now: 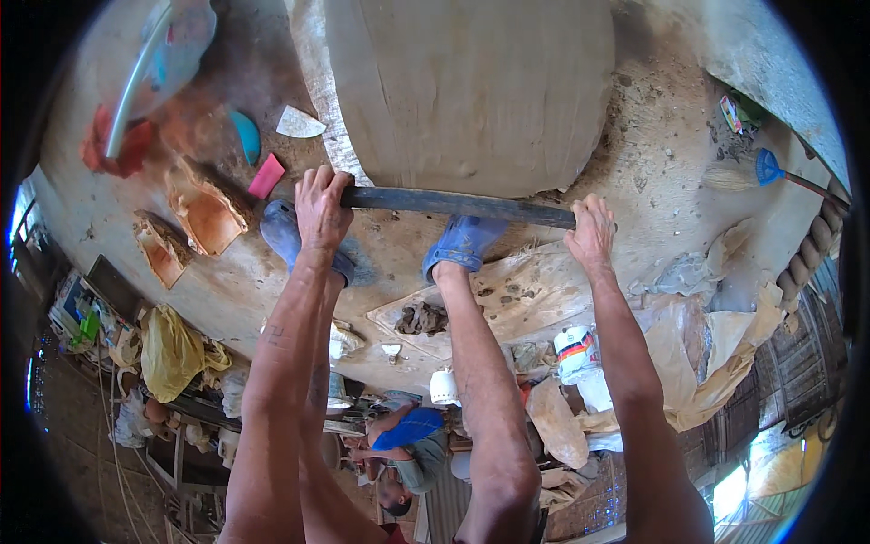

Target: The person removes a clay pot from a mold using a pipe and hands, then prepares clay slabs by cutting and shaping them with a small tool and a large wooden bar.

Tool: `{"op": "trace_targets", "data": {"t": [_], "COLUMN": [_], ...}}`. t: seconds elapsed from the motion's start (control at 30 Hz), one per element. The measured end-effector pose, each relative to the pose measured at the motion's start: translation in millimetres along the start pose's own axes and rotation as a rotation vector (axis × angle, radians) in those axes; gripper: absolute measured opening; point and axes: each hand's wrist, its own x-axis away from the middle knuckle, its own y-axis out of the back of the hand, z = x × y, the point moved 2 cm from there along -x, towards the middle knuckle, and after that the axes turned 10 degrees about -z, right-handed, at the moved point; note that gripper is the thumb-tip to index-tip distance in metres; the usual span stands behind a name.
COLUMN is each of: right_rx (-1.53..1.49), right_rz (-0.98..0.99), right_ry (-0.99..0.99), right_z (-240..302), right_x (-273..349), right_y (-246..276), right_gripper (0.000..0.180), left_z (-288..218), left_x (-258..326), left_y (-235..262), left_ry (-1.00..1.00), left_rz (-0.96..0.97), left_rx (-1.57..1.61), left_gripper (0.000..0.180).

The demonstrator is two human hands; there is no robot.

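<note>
Up on the person's head, as the left one of a side-by-side pair, the camera stares steeply down along the body. The forearms (pixel 288 363) run in from the lower edge, so the left hand (pixel 320 208) and right hand (pixel 591 232) sit near the middle of the frame, fairly close. The flat grey slab (pixel 471 91) fills the top centre, seen from above. So wide is the fisheye that it takes in the bare legs (pixel 487 372) and, low at centre, another person (pixel 422 461) upside down, farther off. Toward the round, black-cornered rim, straight edges bow.
</note>
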Motion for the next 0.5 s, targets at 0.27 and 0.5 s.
{"op": "trace_targets", "data": {"t": [0.27,0.5], "right_rx": [0.042,0.107], "right_rz": [0.052,0.095], "right_ry": [0.042,0.115], "right_z": [-2,-3], "right_x": [-8,-20], "right_y": [10,16], "right_gripper": [0.043,0.044], "left_z": [1,0], "left_x": [27,60], "left_y": [-17,-37], "left_ry": [0.087,0.165], "left_rz": [0.020,0.007], "left_rx": [-0.012,0.039], "left_gripper": [0.040,0.041]}}
